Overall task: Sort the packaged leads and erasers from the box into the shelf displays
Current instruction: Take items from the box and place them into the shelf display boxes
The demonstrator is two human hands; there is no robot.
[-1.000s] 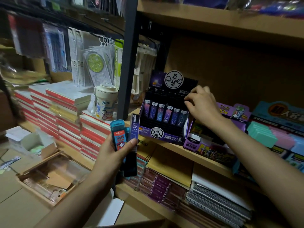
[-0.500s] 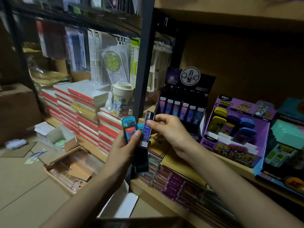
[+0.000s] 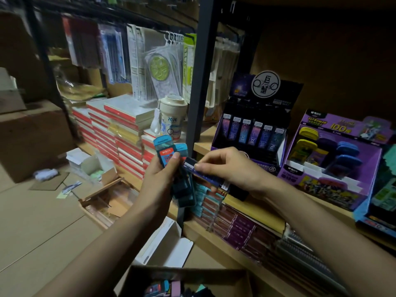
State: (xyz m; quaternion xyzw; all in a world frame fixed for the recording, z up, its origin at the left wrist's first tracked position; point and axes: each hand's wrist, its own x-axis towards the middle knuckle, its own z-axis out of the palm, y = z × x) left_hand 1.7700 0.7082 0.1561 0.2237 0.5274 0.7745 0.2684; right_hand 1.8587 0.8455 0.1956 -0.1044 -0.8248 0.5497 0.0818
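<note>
Below the wooden shelf (image 3: 204,145), a cardboard box (image 3: 214,275) is holding loose coloured packs (image 3: 165,286). Curled round glossy teal packets (image 3: 165,146), the left hand (image 3: 158,179) is gripping them; the right hand (image 3: 233,168) is pinching a slim dark-blue lead pack (image 3: 189,165). Behind, a black card display (image 3: 285,97) is holding six upright tubes (image 3: 252,133); a purple display (image 3: 321,185), rounded erasers (image 3: 347,153).

My left forearm runs in from seven o'clock, left hand (image 3: 160,181) upright, thumb and fingers curled round teal packs (image 3: 164,147) — my right hand (image 3: 231,168), at its three o'clock, forearm from four o'clock, pinches a dark pack (image 3: 211,177).
</note>
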